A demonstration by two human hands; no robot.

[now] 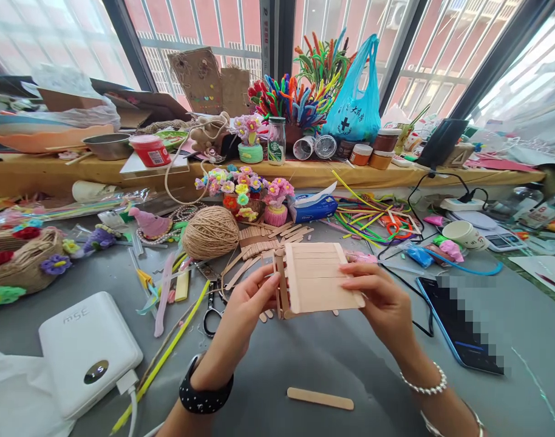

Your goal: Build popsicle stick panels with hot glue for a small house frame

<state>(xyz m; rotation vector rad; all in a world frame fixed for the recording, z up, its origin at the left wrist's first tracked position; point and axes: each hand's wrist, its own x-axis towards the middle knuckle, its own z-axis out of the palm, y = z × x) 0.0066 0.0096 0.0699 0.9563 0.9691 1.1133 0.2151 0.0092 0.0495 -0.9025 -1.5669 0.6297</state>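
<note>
**Stick panel held up for fitting, both hands closed on its edges**

Nearest the camera, a single loose craft stick lies flat on the grey worktop, well apart from both hands and between the two wrists. Above it the person holds a small assembly of wooden sticks: a flat panel of sticks laid side by side, with an upright frame of sticks joined along its left edge. The left hand is closed on that left frame, thumb and fingertips pinching it from the side. The right hand is closed on the panel's right edge, fingers over the top face and thumb beneath. The piece is off the worktop, tilted slightly down to the right.

The step in hand looks like joining or checking the side frame against the panel. The next move would likely call for a steady pinch from the left hand while the right keeps the panel square, since the joint appears slight and could twist.

Just beyond the hands lie scissors, a heap of spare sticks and a ball of twine. A phone rests to the right. Farther back, pipe-cleaner flowers stand before the cluttered window ledge.
</note>
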